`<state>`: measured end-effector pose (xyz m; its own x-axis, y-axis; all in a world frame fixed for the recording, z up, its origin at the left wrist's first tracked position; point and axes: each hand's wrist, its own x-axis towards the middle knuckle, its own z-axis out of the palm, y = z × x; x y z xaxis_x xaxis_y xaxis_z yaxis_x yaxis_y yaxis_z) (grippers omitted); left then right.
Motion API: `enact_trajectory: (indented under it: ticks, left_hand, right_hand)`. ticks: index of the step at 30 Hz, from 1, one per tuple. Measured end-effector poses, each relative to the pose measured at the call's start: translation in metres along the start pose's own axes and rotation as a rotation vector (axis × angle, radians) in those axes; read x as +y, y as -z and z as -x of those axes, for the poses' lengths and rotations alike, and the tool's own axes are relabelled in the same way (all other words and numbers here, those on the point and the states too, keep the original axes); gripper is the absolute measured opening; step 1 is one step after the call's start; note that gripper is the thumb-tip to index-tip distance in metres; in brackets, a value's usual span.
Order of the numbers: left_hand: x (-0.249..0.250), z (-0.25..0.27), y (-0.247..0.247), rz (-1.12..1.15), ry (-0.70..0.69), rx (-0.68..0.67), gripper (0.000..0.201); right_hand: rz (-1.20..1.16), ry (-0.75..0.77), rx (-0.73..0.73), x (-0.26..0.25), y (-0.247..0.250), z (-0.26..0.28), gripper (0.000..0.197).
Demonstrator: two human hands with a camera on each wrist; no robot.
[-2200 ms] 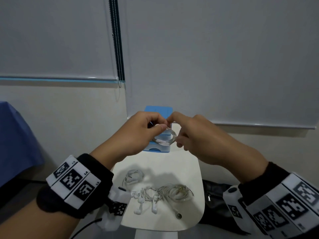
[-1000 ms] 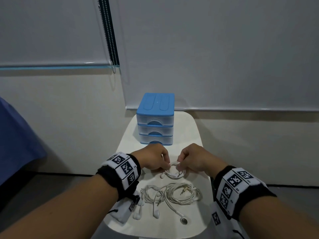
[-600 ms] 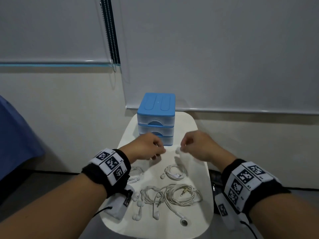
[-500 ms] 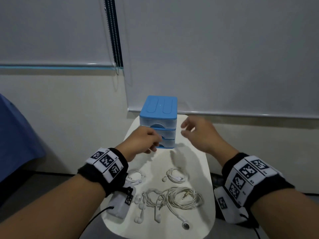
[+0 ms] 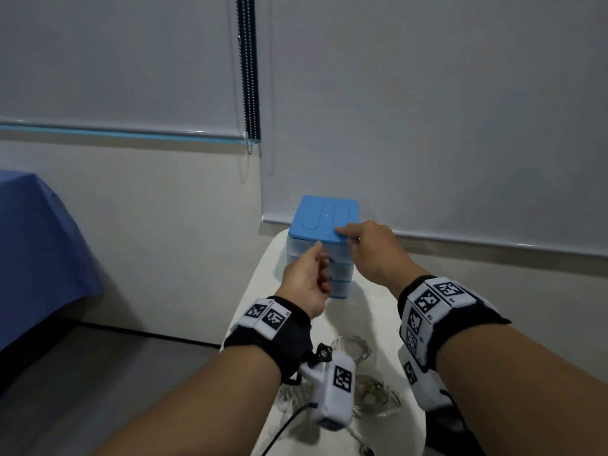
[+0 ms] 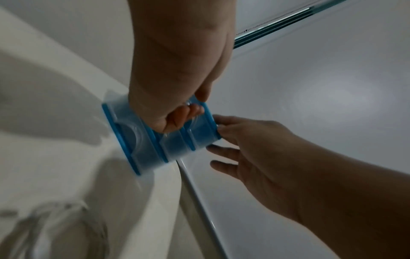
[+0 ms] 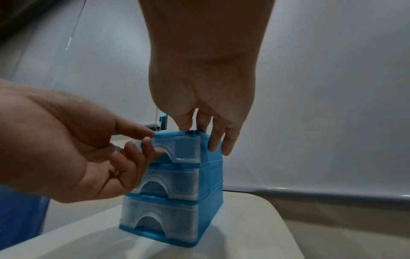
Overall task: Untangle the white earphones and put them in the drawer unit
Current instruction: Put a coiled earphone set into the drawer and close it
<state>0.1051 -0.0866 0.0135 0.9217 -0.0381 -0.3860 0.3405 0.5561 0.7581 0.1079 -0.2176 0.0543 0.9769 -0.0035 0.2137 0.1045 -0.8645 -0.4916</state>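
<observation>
The blue drawer unit (image 5: 324, 218) with three clear drawers stands at the far end of the white table (image 5: 263, 297). My left hand (image 5: 320, 258) hooks its curled fingers (image 7: 153, 150) into the arched handle of the top drawer (image 7: 184, 149). My right hand (image 5: 348, 236) rests on the unit's top, with straight fingers (image 7: 221, 142) down its right side. White earphones (image 5: 353, 347) lie coiled on the table behind my hands. A larger tangled bundle (image 5: 375, 393) is partly hidden by my left wrist camera.
The unit (image 6: 155, 140) stands against a wall with grey roller blinds; a bead chain (image 5: 251, 93) hangs to its left. A blue cloth (image 5: 39, 245) covers something at far left. A dark object (image 5: 444, 426) lies beside the table's right edge.
Both hands laid a coiled earphone on the table and let it go. They then reached forward to the drawer unit, the left to the top drawer handle and the right onto the top.
</observation>
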Motion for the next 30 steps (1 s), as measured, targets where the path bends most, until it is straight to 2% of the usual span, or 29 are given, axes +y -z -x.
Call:
enact_trajectory:
  ticks: [4, 6, 8, 10, 11, 13, 15, 16, 17, 18, 20, 21, 23, 27, 30]
  left_hand:
    - [-0.014, 0.013, 0.000, 0.002, -0.037, 0.042, 0.022]
    - [-0.013, 0.028, 0.008, -0.073, -0.048, 0.036, 0.025]
    - [-0.004, 0.044, 0.019, -0.297, -0.031, -0.024, 0.035]
    - [0.011, 0.059, 0.029, -0.633, -0.040, -0.089, 0.044]
    - [0.019, 0.063, 0.032, -0.775, -0.104, -0.105, 0.043]
    - [0.035, 0.064, 0.033, -0.973, -0.362, -0.085, 0.033]
    - [0.050, 0.056, 0.030, -1.154, -0.659, 0.030, 0.023]
    - [0.056, 0.051, 0.029, -1.245, -0.765, 0.091, 0.017]
    - [0.060, 0.044, 0.031, -1.340, -0.800, 0.119, 0.008]
    - [0.062, 0.037, 0.033, -1.434, -0.773, 0.107, 0.009]
    - [0.061, 0.022, 0.040, -1.562, -0.630, -0.010, 0.039]
    - [0.059, 0.019, 0.043, -1.549, -0.587, -0.070, 0.051]
    - [0.053, 0.019, 0.045, -1.492, -0.599, -0.139, 0.064]
    - [0.045, 0.020, 0.049, -1.540, -0.633, -0.122, 0.068]
    - [0.048, 0.020, 0.053, -1.524, -0.662, -0.071, 0.065]
  right_hand:
    - [0.041, 0.006, -0.025, 0.002, 0.005, 0.000, 0.045]
    - [0.026, -0.007, -0.031, 0.004, 0.008, 0.000, 0.045]
    - [0.012, -0.016, -0.034, 0.005, 0.009, 0.000, 0.047]
    - [0.006, -0.015, -0.044, 0.005, 0.009, 0.001, 0.050]
    - [0.006, -0.016, -0.051, 0.004, 0.009, 0.001, 0.051]
    - [0.007, -0.023, -0.057, 0.003, 0.008, 0.002, 0.051]
    - [-0.004, -0.023, -0.052, 0.002, 0.008, 0.002, 0.049]
    - [-0.011, -0.019, -0.049, 0.002, 0.009, 0.003, 0.048]
    - [-0.016, -0.014, -0.048, 0.002, 0.010, 0.004, 0.047]
    - [-0.022, -0.008, -0.049, 0.003, 0.012, 0.005, 0.045]
    - [-0.041, 0.005, -0.054, 0.004, 0.016, 0.007, 0.043]
    - [-0.047, 0.011, -0.059, 0.005, 0.017, 0.008, 0.043]
    - [-0.049, 0.019, -0.067, 0.006, 0.018, 0.009, 0.044]
    - [-0.093, 0.011, -0.082, 0.005, 0.017, 0.008, 0.044]
    - [-0.222, 0.020, -0.101, 0.001, 0.018, 0.006, 0.040]
